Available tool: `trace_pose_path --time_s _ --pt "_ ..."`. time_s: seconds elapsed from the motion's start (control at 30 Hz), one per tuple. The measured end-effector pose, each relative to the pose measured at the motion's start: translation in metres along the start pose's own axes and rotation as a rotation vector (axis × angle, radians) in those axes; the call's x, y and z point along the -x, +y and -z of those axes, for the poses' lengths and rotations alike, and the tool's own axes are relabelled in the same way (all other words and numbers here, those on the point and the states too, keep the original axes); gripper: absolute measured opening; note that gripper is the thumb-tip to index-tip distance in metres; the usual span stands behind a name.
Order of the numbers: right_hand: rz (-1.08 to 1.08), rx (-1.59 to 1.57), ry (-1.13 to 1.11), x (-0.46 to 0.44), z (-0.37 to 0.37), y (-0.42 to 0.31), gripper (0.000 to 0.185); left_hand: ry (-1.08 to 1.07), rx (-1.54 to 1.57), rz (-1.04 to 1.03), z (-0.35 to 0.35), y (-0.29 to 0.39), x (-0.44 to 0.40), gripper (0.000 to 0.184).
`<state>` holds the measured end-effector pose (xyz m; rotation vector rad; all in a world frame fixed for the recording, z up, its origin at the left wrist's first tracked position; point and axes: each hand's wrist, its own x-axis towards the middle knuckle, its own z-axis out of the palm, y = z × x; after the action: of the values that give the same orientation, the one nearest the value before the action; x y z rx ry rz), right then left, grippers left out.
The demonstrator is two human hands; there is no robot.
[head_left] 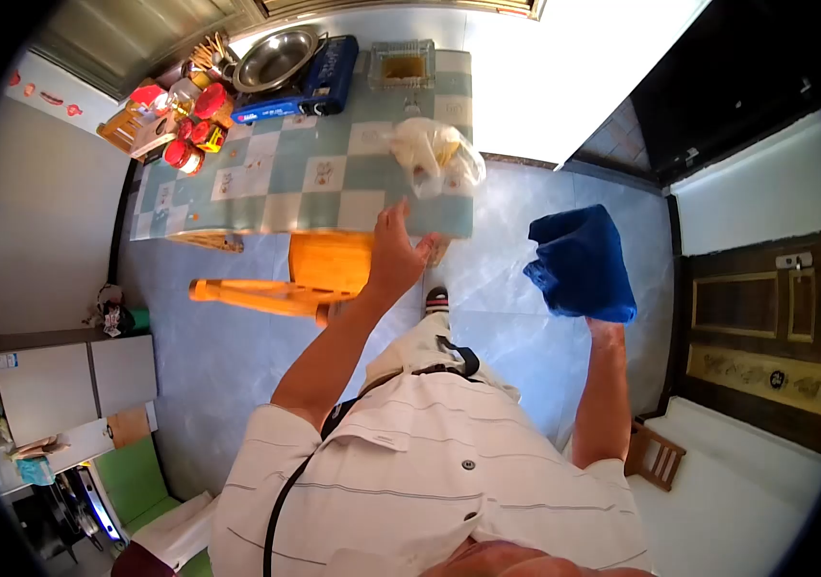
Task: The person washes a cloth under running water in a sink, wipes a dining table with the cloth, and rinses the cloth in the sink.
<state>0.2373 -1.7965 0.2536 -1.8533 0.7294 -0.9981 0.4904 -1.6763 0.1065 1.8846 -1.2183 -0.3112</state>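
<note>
My left hand [401, 252] is over the table's front edge, fingers reaching forward and the thumb apart, with nothing in it. Just beyond the fingertips, a crumpled translucent plastic bag [435, 159] with something yellowish inside lies at the table's right end. Hand and bag look slightly apart. Out to the right, over the floor, my right hand carries a dark blue cloth [582, 262]. The cloth covers the hand and its fingers; only the wrist shows below it.
The table [324, 173] has a checked cover. On it stand a blue portable stove [329, 82] with a metal pan [276, 60], a glass tray [401, 65] and several red-lidded jars [183, 154]. A wooden chair [329, 264] is at the front edge. A door [766, 317] is at the right.
</note>
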Motion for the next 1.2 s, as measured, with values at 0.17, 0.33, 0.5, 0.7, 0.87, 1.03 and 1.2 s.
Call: trace_pose_path --time_s 0.17,0.33,0.5,0.7,0.87,1.03,1.2 --pt "0.014 0.055 -0.056 -0.065 0.001 0.031 0.022 0.070 -0.125 -0.040 -0.042 -0.023 -0.065 0.075" --pt "0.067 0.094 -0.146 -0.124 0.001 0.057 0.020 0.069 -0.314 -0.033 -0.092 -0.013 -0.092 0.080" --pt "0.404 0.320 -0.409 -0.184 0.006 0.084 0.028 0.069 -0.421 0.157 -0.137 0.008 -0.124 0.075" --pt "0.181 0.330 -0.392 -0.229 0.012 0.143 0.029 0.109 -0.462 0.313 -0.175 0.008 -0.156 0.065" --pt "0.154 0.692 -0.536 -0.281 -0.012 0.186 0.028 0.086 -0.508 0.369 -0.180 -0.007 -0.160 0.038" --pt "0.516 0.707 -0.431 -0.300 -0.077 0.249 0.025 0.249 -0.159 0.340 -0.164 -0.010 -0.145 0.013" --pt "0.455 0.832 -0.515 -0.317 -0.150 0.260 0.027 0.324 0.076 0.447 -0.122 -0.006 -0.123 0.011"
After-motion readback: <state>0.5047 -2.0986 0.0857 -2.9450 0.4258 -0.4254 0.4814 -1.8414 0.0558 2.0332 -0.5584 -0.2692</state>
